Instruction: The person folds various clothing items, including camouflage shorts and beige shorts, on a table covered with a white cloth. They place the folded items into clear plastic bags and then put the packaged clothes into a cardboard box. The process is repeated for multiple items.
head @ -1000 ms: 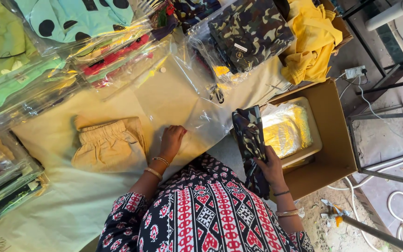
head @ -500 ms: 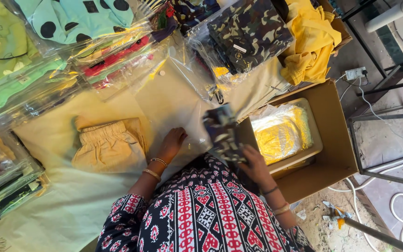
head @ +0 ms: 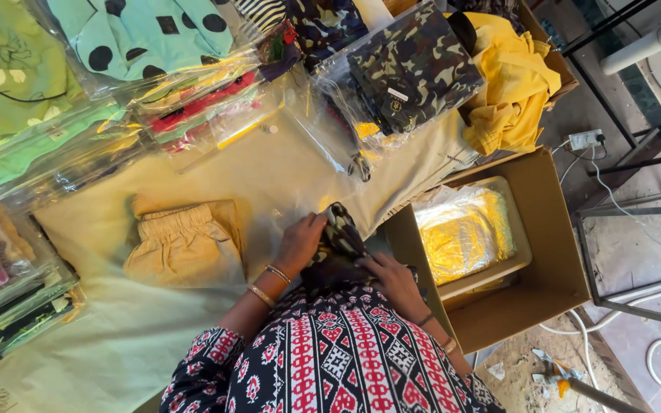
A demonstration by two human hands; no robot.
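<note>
A table (head: 116,352), covered with a pale cloth, was seen spread with bagged clothing. A brown cardboard box (head: 552,252) stood at the right, and a yellow packet in clear plastic (head: 464,233) was lying inside it. At the far left, green garments (head: 9,84) and a teal dotted garment (head: 147,34) were stacked in plastic bags. A bagged camouflage garment (head: 415,73) was laid at the far side, just beside loose yellow cloth (head: 510,92). A folded tan garment (head: 185,245) rested on the table, left of the hands. A dark patterned garment (head: 338,248) was held at the near edge, between both hands. The left hand (head: 300,241) was closed on its left side in a clamped grip. The right hand (head: 395,279) was pressed on its near right part, fingers curled around it.
</note>
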